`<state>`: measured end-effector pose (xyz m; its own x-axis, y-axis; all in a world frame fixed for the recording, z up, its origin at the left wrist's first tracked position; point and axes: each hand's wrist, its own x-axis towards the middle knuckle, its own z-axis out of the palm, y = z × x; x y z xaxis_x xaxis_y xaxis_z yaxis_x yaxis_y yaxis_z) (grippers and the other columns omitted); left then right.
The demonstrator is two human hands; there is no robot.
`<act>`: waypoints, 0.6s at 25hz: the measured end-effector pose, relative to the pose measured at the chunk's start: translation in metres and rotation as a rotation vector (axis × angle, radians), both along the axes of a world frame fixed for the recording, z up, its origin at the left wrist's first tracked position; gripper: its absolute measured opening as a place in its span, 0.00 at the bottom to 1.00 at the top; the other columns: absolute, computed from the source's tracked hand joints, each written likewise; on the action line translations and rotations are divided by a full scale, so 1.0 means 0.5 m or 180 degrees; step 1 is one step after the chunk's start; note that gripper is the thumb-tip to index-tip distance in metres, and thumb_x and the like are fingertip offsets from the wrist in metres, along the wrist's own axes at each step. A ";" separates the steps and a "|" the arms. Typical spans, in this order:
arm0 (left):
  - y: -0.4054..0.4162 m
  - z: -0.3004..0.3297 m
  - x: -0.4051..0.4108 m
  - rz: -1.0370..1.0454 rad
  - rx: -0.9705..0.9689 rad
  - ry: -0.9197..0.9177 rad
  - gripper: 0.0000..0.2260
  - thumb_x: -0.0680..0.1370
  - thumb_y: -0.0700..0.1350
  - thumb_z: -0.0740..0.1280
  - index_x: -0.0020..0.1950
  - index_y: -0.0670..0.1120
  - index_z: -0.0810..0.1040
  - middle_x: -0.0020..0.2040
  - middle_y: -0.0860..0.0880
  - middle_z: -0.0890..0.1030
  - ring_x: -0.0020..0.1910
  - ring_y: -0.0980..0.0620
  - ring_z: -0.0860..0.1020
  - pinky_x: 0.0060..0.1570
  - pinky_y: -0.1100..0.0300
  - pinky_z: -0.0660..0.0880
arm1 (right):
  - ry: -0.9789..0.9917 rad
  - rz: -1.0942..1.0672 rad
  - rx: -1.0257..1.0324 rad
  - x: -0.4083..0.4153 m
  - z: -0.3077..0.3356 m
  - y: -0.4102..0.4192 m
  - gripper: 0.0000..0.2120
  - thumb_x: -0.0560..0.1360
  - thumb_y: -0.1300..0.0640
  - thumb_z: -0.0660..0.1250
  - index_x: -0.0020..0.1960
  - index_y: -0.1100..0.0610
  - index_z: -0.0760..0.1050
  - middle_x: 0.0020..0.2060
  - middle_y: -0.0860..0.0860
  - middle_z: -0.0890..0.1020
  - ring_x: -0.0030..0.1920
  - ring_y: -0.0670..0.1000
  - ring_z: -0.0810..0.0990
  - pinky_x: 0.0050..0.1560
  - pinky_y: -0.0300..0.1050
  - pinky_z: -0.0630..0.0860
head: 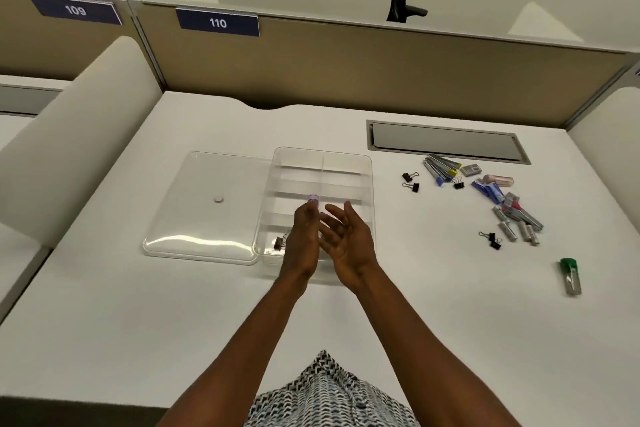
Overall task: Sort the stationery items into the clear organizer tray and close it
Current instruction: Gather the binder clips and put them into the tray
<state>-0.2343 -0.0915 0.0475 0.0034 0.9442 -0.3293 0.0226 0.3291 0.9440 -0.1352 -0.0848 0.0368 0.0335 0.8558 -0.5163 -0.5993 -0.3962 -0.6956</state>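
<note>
The clear organizer tray [360, 163] lay open at desk centre, its long axis running away from the person, with one binder clip [280, 242] in its near-left compartment. Above it the left hand [304, 236] pinched a small purple-capped item [313, 198]; the right hand [346, 239] hung beside it, fingers spread and empty. The lid [204, 208] rested just left, touching the tray. Four loose binder clips [412, 183] and a pile of lead cases [516, 215] lay well to the right, nearer the right hand; one green-capped tube [570, 276] sat apart.
</note>
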 end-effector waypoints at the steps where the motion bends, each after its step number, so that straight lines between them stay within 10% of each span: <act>1: -0.004 0.003 0.014 -0.0087 0.0133 0.0055 0.18 0.72 0.75 0.48 0.56 0.74 0.68 0.63 0.62 0.72 0.59 0.63 0.71 0.59 0.63 0.65 | 0.0040 -0.0084 -0.0008 0.013 0.002 -0.002 0.25 0.80 0.42 0.62 0.67 0.60 0.76 0.63 0.60 0.80 0.61 0.58 0.80 0.59 0.53 0.76; 5: -0.004 0.009 0.080 -0.0302 0.0490 0.0235 0.13 0.75 0.69 0.52 0.56 0.72 0.69 0.53 0.72 0.73 0.53 0.71 0.73 0.48 0.69 0.69 | 0.0022 -0.0550 -0.0011 0.090 0.005 -0.010 0.23 0.80 0.45 0.63 0.67 0.59 0.76 0.61 0.61 0.81 0.61 0.60 0.81 0.54 0.53 0.79; 15: 0.013 -0.024 0.322 -0.1031 0.0718 0.0681 0.18 0.80 0.63 0.56 0.65 0.56 0.71 0.63 0.57 0.76 0.58 0.60 0.72 0.56 0.62 0.67 | -0.1342 -0.1491 -0.0594 0.350 -0.059 -0.050 0.12 0.79 0.52 0.66 0.61 0.53 0.77 0.55 0.55 0.83 0.53 0.54 0.83 0.47 0.48 0.79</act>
